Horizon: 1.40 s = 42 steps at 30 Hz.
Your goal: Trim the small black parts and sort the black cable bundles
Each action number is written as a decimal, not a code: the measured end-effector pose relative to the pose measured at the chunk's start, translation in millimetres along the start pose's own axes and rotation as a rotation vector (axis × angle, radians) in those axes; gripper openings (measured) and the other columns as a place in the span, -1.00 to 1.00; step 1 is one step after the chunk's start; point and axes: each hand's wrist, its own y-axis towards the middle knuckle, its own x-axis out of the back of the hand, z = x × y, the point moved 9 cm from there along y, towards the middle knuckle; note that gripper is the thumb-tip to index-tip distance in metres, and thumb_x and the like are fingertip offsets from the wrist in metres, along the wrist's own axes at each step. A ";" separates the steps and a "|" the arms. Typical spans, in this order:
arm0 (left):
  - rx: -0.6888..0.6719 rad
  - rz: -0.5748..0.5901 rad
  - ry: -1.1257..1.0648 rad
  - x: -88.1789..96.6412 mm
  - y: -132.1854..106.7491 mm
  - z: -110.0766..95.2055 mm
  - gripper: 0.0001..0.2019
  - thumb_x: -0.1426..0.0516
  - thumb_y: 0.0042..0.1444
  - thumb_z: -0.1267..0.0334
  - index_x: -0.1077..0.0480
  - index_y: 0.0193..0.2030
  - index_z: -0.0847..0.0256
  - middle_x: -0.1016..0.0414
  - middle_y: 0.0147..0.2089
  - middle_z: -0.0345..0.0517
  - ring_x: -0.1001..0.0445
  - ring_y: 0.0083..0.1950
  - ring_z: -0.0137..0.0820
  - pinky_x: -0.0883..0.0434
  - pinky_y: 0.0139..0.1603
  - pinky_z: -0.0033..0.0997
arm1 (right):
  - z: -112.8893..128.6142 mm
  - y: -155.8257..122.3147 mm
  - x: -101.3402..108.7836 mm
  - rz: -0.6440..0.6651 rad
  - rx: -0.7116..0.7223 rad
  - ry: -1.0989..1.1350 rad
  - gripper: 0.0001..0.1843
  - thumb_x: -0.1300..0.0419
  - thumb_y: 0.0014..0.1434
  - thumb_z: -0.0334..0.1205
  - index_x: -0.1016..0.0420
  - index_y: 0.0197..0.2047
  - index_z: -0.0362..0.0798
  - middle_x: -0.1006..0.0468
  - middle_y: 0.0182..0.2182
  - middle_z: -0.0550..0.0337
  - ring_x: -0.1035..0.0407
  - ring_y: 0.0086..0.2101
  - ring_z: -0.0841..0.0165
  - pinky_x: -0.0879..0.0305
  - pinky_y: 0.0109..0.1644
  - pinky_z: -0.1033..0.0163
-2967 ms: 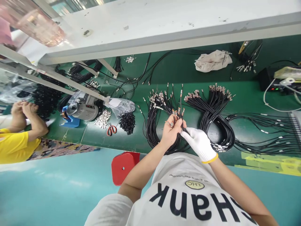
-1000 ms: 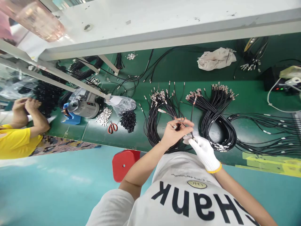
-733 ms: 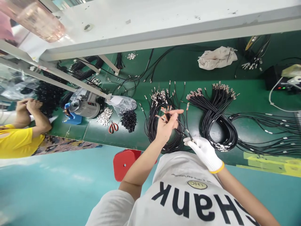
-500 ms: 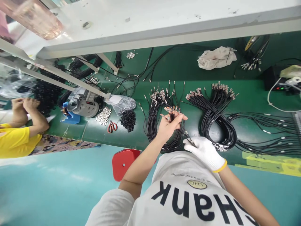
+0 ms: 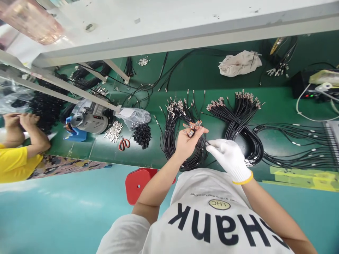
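My bare left hand [image 5: 186, 141] is closed around a small bunch of black wires [image 5: 192, 126], their metal terminals sticking up above my fingers. My right hand [image 5: 229, 157], in a white glove with a yellow cuff, pinches one thin black wire [image 5: 207, 142] just right of the left hand. Both hands hover over a coiled bundle of black wires [image 5: 172, 141] lying on the green table [image 5: 275, 106]. A second, crossed bundle of terminated wires [image 5: 242, 123] lies to the right of my hands.
Red-handled scissors [image 5: 123, 143], a pile of black caps [image 5: 142, 135], loose metal terminals [image 5: 113, 131], a plastic bag [image 5: 135, 116] and a grey machine [image 5: 90, 121] sit left. A rag [image 5: 239, 63] lies at the back. Another person's hands [image 5: 18, 121] work at far left. A red stool [image 5: 139, 183] stands below.
My left hand lifted the bunch of terminals up and left, then brought it back. My gloved right hand moved up to meet it and now pinches a wire beside it.
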 end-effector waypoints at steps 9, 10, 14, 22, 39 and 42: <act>0.012 0.083 -0.096 2.7 6.1 -6.4 -0.64 -0.36 0.08 -0.01 -0.57 -0.34 0.32 -0.24 -0.63 -0.31 -0.06 -0.64 -0.67 -0.06 -0.57 -0.51 | -49.0 -20.5 -24.9 0.274 -0.157 0.060 -0.69 -0.26 0.22 0.10 -0.64 -0.32 0.06 -0.64 -0.38 0.30 -0.50 -0.32 0.32 -0.31 -0.24 0.25; 0.035 0.096 -0.114 2.4 5.6 -4.2 -0.64 -0.36 0.09 -0.01 -0.57 -0.33 0.33 -0.19 -0.65 -0.35 -0.05 -0.65 -0.67 -0.06 -0.56 -0.51 | -52.2 -22.8 -29.3 0.315 -0.140 0.023 -0.68 -0.25 0.23 0.10 -0.62 -0.36 0.05 -0.62 -0.42 0.31 -0.48 -0.36 0.33 -0.28 -0.28 0.25; 0.122 0.166 -0.168 -0.5 1.3 2.9 -0.63 -0.37 0.07 -0.01 -0.57 -0.33 0.35 -0.18 -0.63 -0.35 -0.04 -0.65 -0.68 -0.07 -0.55 -0.49 | -47.8 -21.2 -19.0 0.361 -0.071 -0.112 -0.69 -0.32 0.15 0.15 -0.65 -0.31 0.09 -0.65 -0.37 0.27 -0.49 -0.37 0.30 -0.28 -0.30 0.22; 0.168 0.354 -0.108 -24.4 -11.6 3.4 -0.62 -0.37 0.07 -0.01 -0.60 -0.27 0.36 -0.16 -0.61 -0.32 -0.09 -0.57 -0.63 -0.05 -0.50 -0.47 | 13.5 -1.0 -2.7 0.364 -0.086 0.333 -0.58 -0.24 0.24 0.19 -0.63 -0.12 0.01 -0.63 -0.34 0.19 -0.38 -0.44 0.35 -0.25 -0.37 0.25; 0.108 0.523 0.260 -42.5 -16.9 0.9 -0.67 -0.29 0.16 0.04 -0.61 -0.20 0.34 -0.33 -0.50 -0.20 -0.19 -0.49 -0.56 -0.09 -0.46 -0.47 | 8.2 -0.4 -10.7 0.355 -0.156 0.326 -0.54 -0.16 0.30 0.15 -0.63 -0.35 -0.05 -0.47 -0.56 0.27 -0.27 -0.52 0.46 -0.14 -0.45 0.33; 0.158 0.466 0.117 -39.8 -13.9 5.9 -0.60 -0.35 0.10 0.06 -0.55 -0.02 0.28 -0.26 -0.48 -0.29 -0.17 -0.50 -0.58 -0.09 -0.45 -0.49 | 9.9 2.5 -3.5 0.273 -0.167 0.436 -0.59 -0.17 0.31 0.08 -0.61 -0.34 -0.06 -0.55 -0.49 0.23 -0.31 -0.50 0.46 -0.22 -0.41 0.33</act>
